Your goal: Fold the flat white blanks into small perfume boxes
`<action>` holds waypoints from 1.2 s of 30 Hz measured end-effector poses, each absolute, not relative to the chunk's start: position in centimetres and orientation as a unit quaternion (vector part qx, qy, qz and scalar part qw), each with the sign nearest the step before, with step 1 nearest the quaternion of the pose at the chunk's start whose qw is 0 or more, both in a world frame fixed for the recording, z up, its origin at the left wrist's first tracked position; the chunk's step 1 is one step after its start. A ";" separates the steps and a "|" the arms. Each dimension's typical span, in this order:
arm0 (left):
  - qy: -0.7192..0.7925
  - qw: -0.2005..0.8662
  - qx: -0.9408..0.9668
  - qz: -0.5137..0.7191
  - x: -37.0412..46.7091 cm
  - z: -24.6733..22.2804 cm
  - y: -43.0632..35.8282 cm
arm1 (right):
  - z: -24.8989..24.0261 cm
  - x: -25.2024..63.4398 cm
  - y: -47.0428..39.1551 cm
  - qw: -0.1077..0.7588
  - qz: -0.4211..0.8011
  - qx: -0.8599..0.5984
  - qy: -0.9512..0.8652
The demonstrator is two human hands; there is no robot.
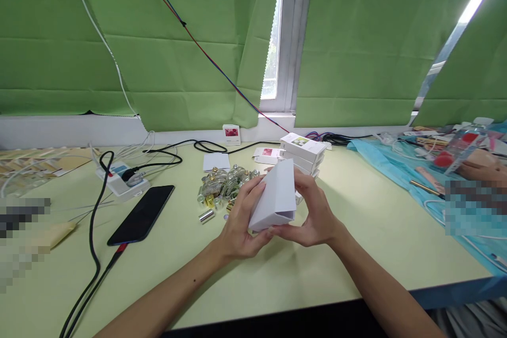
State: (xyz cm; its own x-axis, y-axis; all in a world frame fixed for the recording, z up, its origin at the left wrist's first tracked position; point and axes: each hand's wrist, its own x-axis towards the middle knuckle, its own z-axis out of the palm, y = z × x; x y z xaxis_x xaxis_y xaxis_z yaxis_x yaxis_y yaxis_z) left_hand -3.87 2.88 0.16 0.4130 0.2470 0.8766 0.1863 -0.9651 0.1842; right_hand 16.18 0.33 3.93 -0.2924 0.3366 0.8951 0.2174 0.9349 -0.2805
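A plain white cardboard box [275,195] is held tilted above the table between both my hands. My left hand [241,224] wraps its left side, with the thumb at the lower edge. My right hand [315,211] grips the right side, fingers behind it and thumb at the bottom near a partly open end flap. Just beyond my left hand lies a cluster of small glass bottles [224,182] with gold and silver caps. A loose silver cap [206,216] rests in front of them. Behind the box stands a stack of printed white boxes [303,148].
A black phone [141,215] on a cable lies at left, near a power strip [122,179]. Another small box [232,134] stands by the wall, and a white card [216,161] lies nearby. Blue plastic sheeting [380,161] and a co-worker's hand [485,166] are at right.
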 end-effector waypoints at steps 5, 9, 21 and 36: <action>0.137 0.022 0.840 0.524 -3.9 0.2 2.8 | 4.2 16.2 0.2 0.560 0.042 -0.182 -0.807; 0.137 0.018 0.840 0.525 -3.9 0.3 2.8 | 4.3 16.2 0.1 0.554 0.045 -0.181 -0.811; 0.149 0.072 0.826 0.539 -3.9 -0.6 3.0 | 4.1 16.3 0.5 0.546 0.014 -0.182 -0.818; 0.214 0.086 0.801 0.553 -3.7 0.2 2.4 | 4.2 16.3 0.4 0.535 0.013 -0.194 -0.822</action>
State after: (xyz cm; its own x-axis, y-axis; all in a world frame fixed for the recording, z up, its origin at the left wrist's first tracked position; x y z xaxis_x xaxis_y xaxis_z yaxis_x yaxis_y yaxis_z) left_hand -3.73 2.37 0.20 0.2969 0.4374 0.8488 0.2475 -0.8938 0.3740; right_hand 16.31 0.37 4.20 -0.3524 0.3329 0.8746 0.3061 0.9242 -0.2284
